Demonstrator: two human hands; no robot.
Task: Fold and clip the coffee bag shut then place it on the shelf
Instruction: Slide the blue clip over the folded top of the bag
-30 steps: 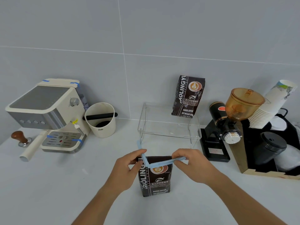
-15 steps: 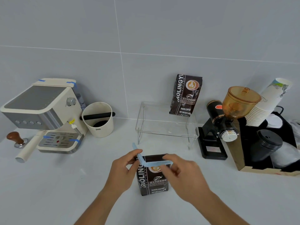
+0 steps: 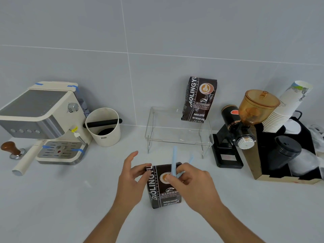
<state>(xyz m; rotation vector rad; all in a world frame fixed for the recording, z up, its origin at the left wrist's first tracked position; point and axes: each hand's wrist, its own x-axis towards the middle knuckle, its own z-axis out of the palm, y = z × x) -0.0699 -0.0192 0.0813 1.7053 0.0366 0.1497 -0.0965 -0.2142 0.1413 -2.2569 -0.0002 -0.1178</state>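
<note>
Right hand (image 3: 191, 185) hides blurred clip's (image 3: 174, 162) hinge, seemingly open.

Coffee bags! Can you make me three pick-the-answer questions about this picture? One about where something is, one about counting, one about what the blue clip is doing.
1. Where is the far coffee bag?
A. on the clear shelf
B. inside the white cup
C. on the grinder

2. How many coffee bags show?
A. one
B. two
C. four

3. The blue clip is:
A. lying on the counter
B. clamped across the bag
C. open, held in the right hand

Answers: 1 A, it stands on the shelf's top. 2 B, one there, the near coffee bag by the left hand. 3 C, its arms spread apart above the bag.
</note>
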